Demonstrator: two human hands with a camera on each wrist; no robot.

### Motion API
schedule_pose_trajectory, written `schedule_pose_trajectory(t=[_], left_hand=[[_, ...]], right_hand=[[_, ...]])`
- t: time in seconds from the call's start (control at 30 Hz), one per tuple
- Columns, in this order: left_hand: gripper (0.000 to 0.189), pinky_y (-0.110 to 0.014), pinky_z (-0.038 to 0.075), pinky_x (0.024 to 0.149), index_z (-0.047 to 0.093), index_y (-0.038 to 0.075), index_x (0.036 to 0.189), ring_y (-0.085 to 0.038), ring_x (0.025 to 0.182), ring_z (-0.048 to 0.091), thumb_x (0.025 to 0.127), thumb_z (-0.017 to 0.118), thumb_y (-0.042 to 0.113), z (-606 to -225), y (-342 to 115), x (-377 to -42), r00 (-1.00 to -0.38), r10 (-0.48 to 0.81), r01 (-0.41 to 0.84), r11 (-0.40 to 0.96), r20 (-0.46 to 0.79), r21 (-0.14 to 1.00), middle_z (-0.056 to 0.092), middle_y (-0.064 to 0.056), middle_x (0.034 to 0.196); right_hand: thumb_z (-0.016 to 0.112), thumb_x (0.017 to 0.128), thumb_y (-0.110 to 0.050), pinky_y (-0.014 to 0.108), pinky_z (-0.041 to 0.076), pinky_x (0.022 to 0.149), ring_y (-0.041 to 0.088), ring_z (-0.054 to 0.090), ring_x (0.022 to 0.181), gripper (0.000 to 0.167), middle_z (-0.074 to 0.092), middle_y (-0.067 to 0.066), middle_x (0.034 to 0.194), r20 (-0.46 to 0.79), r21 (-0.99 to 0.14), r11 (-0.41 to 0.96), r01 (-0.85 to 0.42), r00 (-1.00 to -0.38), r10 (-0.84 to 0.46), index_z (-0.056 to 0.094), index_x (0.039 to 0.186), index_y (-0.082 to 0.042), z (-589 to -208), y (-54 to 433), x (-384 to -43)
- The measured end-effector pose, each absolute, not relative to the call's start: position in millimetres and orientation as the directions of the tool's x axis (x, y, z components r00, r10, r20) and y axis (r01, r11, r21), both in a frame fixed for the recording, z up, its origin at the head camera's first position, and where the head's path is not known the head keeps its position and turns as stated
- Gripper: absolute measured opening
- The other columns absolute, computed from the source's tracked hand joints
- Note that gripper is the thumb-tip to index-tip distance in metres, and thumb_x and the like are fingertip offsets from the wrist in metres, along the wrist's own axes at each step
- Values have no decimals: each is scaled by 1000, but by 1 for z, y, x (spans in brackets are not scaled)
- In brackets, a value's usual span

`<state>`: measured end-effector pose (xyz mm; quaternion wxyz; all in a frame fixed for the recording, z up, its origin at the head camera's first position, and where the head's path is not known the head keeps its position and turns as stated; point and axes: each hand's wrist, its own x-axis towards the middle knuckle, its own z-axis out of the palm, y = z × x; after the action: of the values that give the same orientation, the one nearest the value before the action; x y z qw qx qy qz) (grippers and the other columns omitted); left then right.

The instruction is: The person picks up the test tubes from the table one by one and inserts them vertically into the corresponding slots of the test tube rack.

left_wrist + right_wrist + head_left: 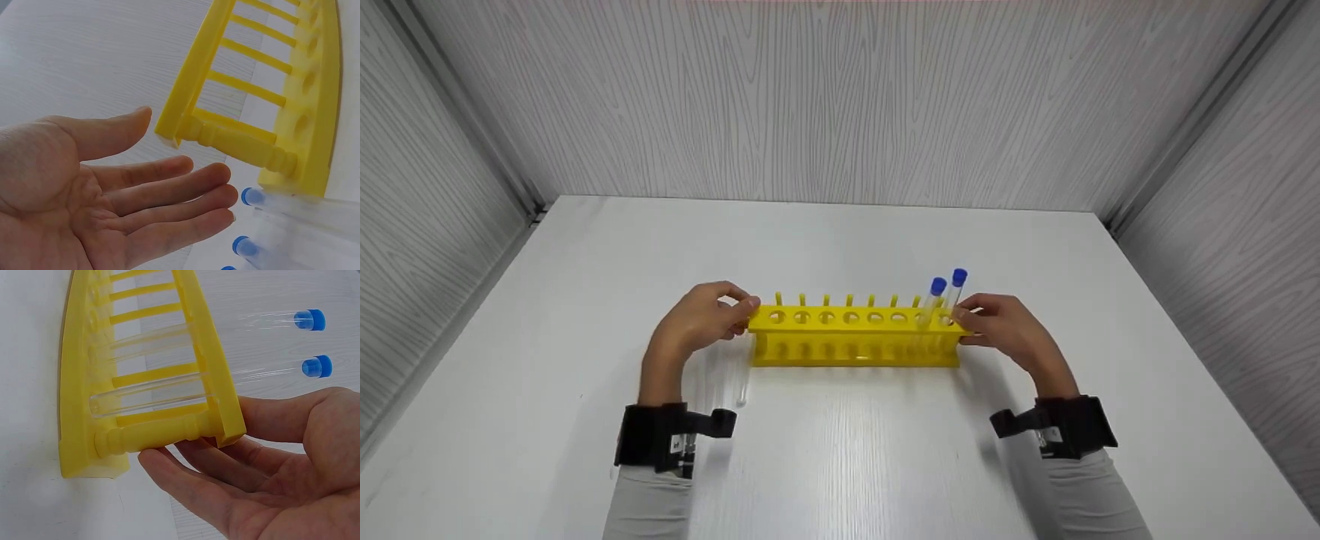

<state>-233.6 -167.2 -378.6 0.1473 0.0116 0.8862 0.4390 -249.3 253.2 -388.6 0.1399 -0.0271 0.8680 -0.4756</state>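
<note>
A yellow test tube rack stands upright on the table, long side toward me. Two clear test tubes with blue caps occupy holes at its right end. My right hand grips that end, thumb over the top plate and fingers beneath it by the turned post. At the opposite end is my left hand; its thumb and fingers are apart and extended, fingertips right at the corner of the top plate. More blue-capped test tubes lie beside the rack's left end, partly hidden below my left hand.
The white table ends at a grey wood-grain wall behind. Similar side walls rise left and right. Each wrist wears a black band with a camera arm sticking inward.
</note>
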Motion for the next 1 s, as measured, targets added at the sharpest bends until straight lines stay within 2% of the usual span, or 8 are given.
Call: schedule_pose_trajectory(t=[0.13,0.3,0.43,0.5,0.57,0.67,0.83,1.0], left_hand=[[43,-46,52,99,60,4,132,-35,110,69,105,54,36,-379,-173,-233,-962,113,-130,610,-247,782,70,-22,122],[47,-48,51,99,58,2,135,-35,108,72,104,54,38,-381,-179,-233,-969,7,-185,635,-246,750,70,-23,123],[46,-41,53,87,57,2,135,-33,100,72,103,55,34,-385,-183,-234,-966,-63,-228,674,-252,703,71,-22,117],[44,-35,53,78,57,0,134,-29,91,70,102,57,31,-387,-185,-234,-964,-88,-241,692,-252,680,72,-21,112],[44,-32,52,75,56,-1,134,-25,86,67,102,58,28,-388,-187,-234,-961,-105,-253,706,-255,661,71,-22,111],[47,-32,56,76,54,-5,136,-26,86,67,101,60,25,-389,-188,-233,-955,-116,-270,718,-273,641,68,-24,114],[54,-38,59,83,46,-10,140,-33,94,71,100,62,22,-389,-192,-230,-939,-102,-296,727,-330,619,63,-30,122],[58,-40,60,82,41,-11,143,-33,89,72,99,63,19,-388,-193,-229,-925,-95,-319,718,-367,618,63,-32,121]], right_hand=[[59,103,-28,37,56,97,32,64,119,39,59,22,132,-223,-821,563,89,-959,-173,62,128,1,-388,252,-249],[58,104,-27,36,56,97,32,64,120,38,59,23,134,-230,-813,574,97,-959,-164,62,129,1,-388,251,-249],[58,104,-28,36,56,97,32,64,120,39,59,22,134,-235,-809,578,101,-958,-162,62,129,1,-388,251,-250],[57,104,-29,36,56,97,32,63,120,39,59,22,135,-240,-807,581,106,-958,-158,62,130,0,-388,252,-250],[57,104,-29,36,56,97,32,63,121,38,59,21,135,-241,-805,583,109,-958,-154,62,130,0,-388,252,-251],[57,104,-29,37,56,97,31,64,120,38,59,21,135,-247,-807,578,116,-957,-153,62,129,-1,-388,252,-251],[58,104,-29,37,56,97,31,64,119,37,59,21,134,-252,-810,574,125,-956,-148,63,128,-1,-388,252,-251],[59,103,-29,37,56,97,31,64,120,38,59,22,134,-244,-817,564,117,-958,-154,63,128,0,-387,251,-249]])
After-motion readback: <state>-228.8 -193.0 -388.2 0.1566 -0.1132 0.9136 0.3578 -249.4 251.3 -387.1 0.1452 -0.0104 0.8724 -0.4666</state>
